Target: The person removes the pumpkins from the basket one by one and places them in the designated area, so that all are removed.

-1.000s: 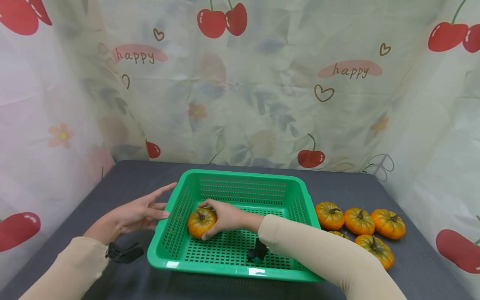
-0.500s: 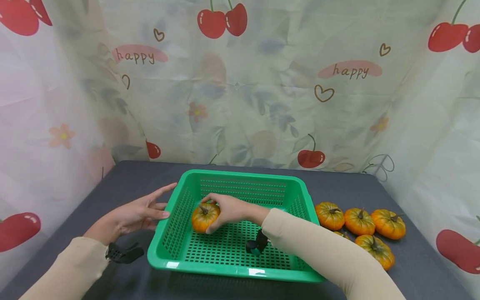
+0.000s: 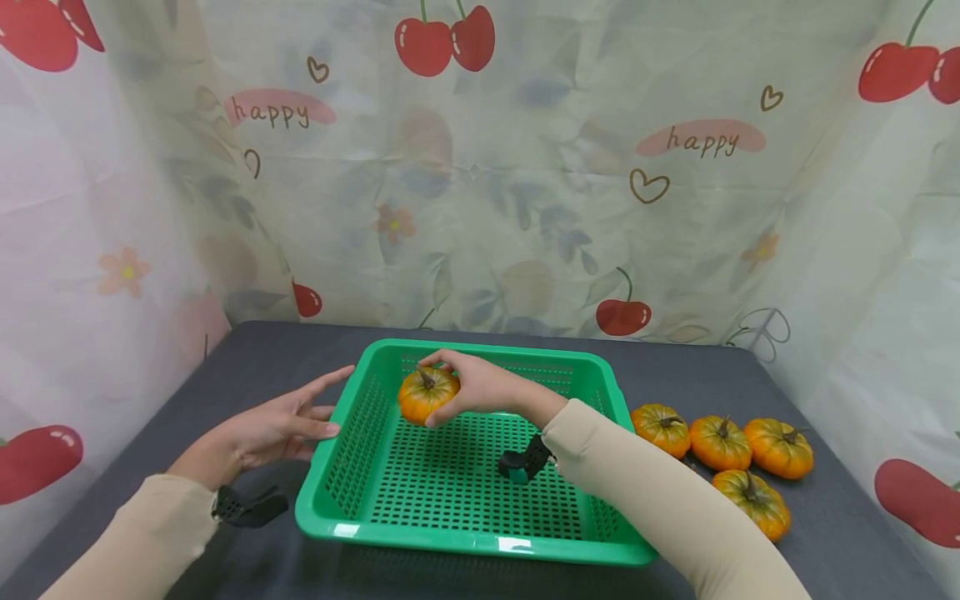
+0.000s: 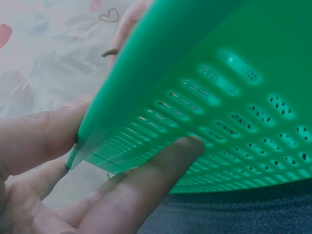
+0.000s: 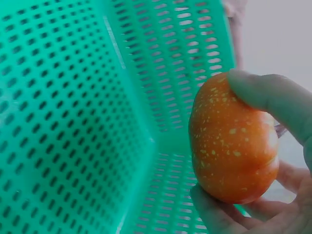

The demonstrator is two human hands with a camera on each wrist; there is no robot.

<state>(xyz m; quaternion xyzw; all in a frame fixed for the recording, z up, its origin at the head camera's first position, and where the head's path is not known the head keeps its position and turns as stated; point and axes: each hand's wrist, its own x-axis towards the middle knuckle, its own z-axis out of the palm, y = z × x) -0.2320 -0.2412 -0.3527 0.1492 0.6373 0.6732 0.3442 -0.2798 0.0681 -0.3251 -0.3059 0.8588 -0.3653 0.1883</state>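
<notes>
In the head view, my right hand (image 3: 483,385) grips a small orange pumpkin (image 3: 423,398) with a brown stem, thumb on the near side and fingers on the far side. It hangs over the left part of a green plastic basket (image 3: 465,542), above the perforated floor. The right wrist view shows the speckled orange underside of the pumpkin (image 5: 234,141) between thumb and fingers. My left hand (image 3: 266,429) is at the basket's left side, fingers extended. In the left wrist view, its fingertips touch the rim and the slotted outer wall (image 4: 195,112).
Several more small pumpkins (image 3: 720,444) lie on the dark grey tabletop (image 3: 840,550), right of the basket. Part of that group is hidden behind the right sleeve (image 3: 645,492). A cherry-patterned curtain (image 3: 480,192) encloses the table at the back and sides.
My right hand has lifted the pumpkin off the basket's floor, moving it up and slightly right in the head view. The left hand and the basket have stayed in place.
</notes>
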